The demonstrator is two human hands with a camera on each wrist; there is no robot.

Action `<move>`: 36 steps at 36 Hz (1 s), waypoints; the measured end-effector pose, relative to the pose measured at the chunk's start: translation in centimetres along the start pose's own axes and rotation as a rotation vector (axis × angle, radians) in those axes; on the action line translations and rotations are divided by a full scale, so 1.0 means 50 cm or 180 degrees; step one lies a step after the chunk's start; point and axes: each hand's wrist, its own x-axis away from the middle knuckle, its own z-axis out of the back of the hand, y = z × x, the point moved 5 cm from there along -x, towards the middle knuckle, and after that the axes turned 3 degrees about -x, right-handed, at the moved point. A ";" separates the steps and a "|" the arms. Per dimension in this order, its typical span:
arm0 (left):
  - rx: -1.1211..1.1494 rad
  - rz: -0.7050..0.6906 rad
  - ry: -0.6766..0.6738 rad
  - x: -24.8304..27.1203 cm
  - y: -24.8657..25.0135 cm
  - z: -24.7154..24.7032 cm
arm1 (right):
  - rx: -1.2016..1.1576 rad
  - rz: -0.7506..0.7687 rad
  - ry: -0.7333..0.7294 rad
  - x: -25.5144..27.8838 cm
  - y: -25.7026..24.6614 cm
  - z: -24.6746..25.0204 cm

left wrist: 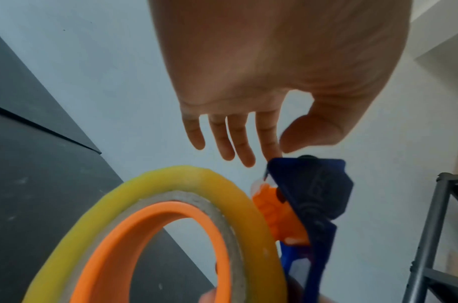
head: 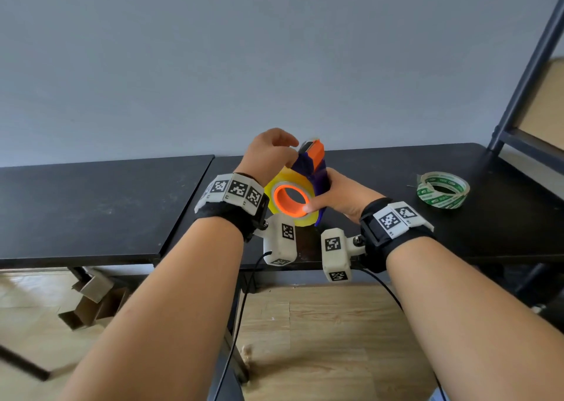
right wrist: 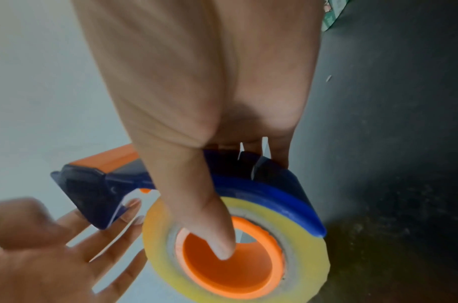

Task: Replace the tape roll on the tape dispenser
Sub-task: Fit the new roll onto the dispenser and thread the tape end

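Observation:
A blue and orange tape dispenser [head: 317,168] is held up over the black table [head: 381,168], head end upward. A yellowish tape roll [head: 276,184] sits on its orange hub [head: 285,206]. My right hand [head: 332,193] grips the dispenser body, fingers behind it and the thumb hooked inside the hub [right wrist: 222,266]. My left hand [head: 274,153] is at the head: thumb and index finger pinch together just above its top edge [left wrist: 280,151], the other fingers straight. A thin clear strip of tape [right wrist: 118,213] shows between the roll [right wrist: 308,258] and the head [right wrist: 92,184].
A second roll with green print [head: 442,190] lies flat on the table to the right. A dark metal shelf frame [head: 525,80] stands at the far right. Another black table [head: 91,205] adjoins on the left, with a cardboard box [head: 91,297] on the floor beneath.

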 end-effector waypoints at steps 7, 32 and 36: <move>0.0072 -0.0092 0.0172 0.008 0.006 0.000 | 0.0153 -0.0019 0.0050 0.001 -0.006 -0.008; -0.0202 0.0073 0.0984 -0.030 -0.013 0.037 | 0.0495 0.0197 0.0741 -0.015 -0.010 0.001; -0.0211 0.0167 0.1085 -0.036 -0.021 0.040 | 0.0340 0.0040 0.0701 -0.016 -0.009 0.004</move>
